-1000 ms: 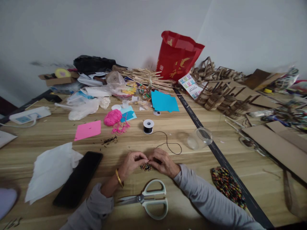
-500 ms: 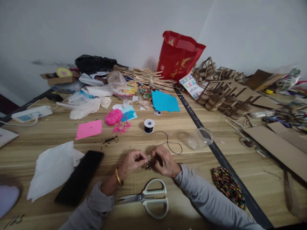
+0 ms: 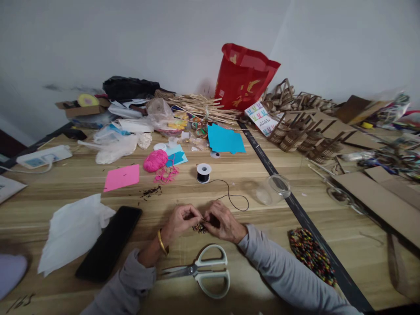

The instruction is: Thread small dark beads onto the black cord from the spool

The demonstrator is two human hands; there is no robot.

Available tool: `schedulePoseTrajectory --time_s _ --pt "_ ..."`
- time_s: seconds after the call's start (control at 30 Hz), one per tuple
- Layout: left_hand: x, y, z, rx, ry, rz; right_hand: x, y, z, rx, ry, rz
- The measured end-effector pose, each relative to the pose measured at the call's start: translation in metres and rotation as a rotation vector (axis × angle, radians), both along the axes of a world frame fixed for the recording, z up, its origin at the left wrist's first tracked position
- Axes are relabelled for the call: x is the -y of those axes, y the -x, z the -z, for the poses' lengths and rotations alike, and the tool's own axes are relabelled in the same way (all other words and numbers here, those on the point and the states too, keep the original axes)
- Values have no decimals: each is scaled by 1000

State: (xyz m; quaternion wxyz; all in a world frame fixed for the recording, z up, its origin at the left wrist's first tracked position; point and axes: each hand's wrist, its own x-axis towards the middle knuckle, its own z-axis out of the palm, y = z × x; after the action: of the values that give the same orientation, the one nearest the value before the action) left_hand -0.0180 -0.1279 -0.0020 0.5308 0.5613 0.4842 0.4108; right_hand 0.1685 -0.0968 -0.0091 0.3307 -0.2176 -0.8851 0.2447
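My left hand (image 3: 184,218), with a gold bangle (image 3: 162,242) at the wrist, has thumb and forefinger pinched together. Its fingertips almost meet those of my right hand (image 3: 223,221), which is also closed in a pinch. A thin dark cord shows between the two pinches. Just under the fingertips is a small cluster of multicoloured beads (image 3: 199,228), partly covered by the fingers. Black cord (image 3: 233,204) runs in a loop from a white-flanged spool (image 3: 204,173) towards my right hand. White-handled scissors (image 3: 210,271) lie nearer me, blades pointing left.
A long bunch of beads (image 3: 311,256) lies at right. A clear plastic container (image 3: 274,189) stands behind my right hand. To the left are a black phone (image 3: 110,243), white tissue (image 3: 72,232), pink paper (image 3: 122,177) and pink yarn (image 3: 155,160). Small baskets (image 3: 297,133) crowd the far right.
My right hand's fingertips have shifted slightly left, closer to the left ones, and its fingers have turned a little. The left hand, spool and scissors look unmoved.
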Motion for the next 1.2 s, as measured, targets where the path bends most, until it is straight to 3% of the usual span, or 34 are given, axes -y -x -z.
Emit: schedulePoseTrajectory --time_s 0.53,0.8,1.2 --pt "0 3 0 6 -29 -33 -3 -8 2 18 -27 58" --pt "0 3 1 4 -12 -8 -2 -10 -3 -18 -49 14" --pt "0 0 0 -42 -10 11 -3 3 -4 -118 57 -27"
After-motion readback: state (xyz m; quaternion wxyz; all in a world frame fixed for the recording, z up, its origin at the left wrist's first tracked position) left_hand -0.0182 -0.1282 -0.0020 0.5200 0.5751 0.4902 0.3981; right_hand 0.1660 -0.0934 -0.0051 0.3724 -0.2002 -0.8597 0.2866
